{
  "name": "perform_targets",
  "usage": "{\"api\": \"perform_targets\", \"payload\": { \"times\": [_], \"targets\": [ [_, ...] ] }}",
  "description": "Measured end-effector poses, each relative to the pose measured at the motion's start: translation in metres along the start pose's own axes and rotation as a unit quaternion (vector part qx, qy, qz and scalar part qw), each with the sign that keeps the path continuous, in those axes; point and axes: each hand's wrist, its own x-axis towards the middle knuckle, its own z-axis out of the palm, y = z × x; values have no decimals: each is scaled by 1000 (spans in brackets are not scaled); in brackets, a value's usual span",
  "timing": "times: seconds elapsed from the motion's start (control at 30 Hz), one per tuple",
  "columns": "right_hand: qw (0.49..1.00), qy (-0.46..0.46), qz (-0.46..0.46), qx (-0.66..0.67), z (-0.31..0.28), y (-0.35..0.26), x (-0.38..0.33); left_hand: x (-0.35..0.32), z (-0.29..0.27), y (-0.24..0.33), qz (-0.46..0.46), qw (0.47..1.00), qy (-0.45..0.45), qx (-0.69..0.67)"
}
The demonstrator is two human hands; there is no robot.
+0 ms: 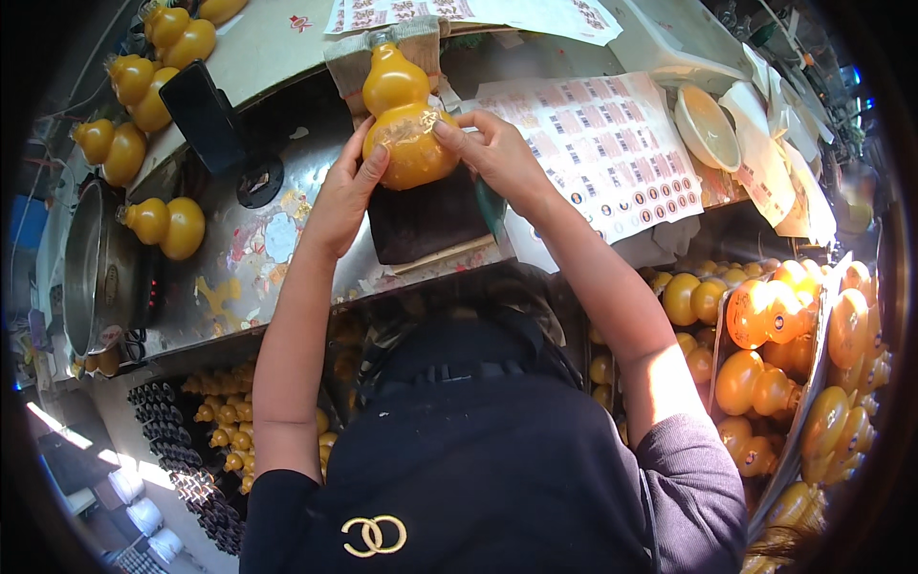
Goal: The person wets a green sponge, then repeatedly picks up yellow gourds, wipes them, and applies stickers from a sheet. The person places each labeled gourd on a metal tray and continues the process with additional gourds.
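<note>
Head view: a yellow gourd-shaped bottle (406, 120) lies in the middle of a metal worktop (258, 277), its narrow neck pointing away from the person and its round belly over a dark pad (421, 220). A clear film or label covers the belly. The left hand (342, 196) grasps the bottle's left side, thumb up against the belly. The right hand (497, 153) grips its right side, fingertips pressed on the film near the waist. Behind the bottle's neck sits a folded beige cloth (392, 43).

Just right of the hands lies a sheet of small stickers (612, 153), and beyond it a shallow white bowl (708, 124). More sticker sheets lie along the far edge. To the left, a black phone (201, 115) leans on the worktop, with several more yellow gourd bottles (167, 225) standing or lying near it, and a steel pot (91, 268) at the left edge.

Lower right, boxes hold many orange-yellow gourd bottles (765, 344), some wrapped. Lower left, a tray of small yellow gourds and dark caps (201, 430) stands below the worktop.
</note>
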Motion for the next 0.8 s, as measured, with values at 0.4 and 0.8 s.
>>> {"api": "perform_targets", "payload": {
  "times": [0.4,0.8],
  "targets": [
    [999,-23,-6,40,-3,4,-8,-9,5,2,41,999,8,22],
    [997,-38,-10,72,-3,6,-8,-8,3,-2,48,999,12,15]
  ]
}}
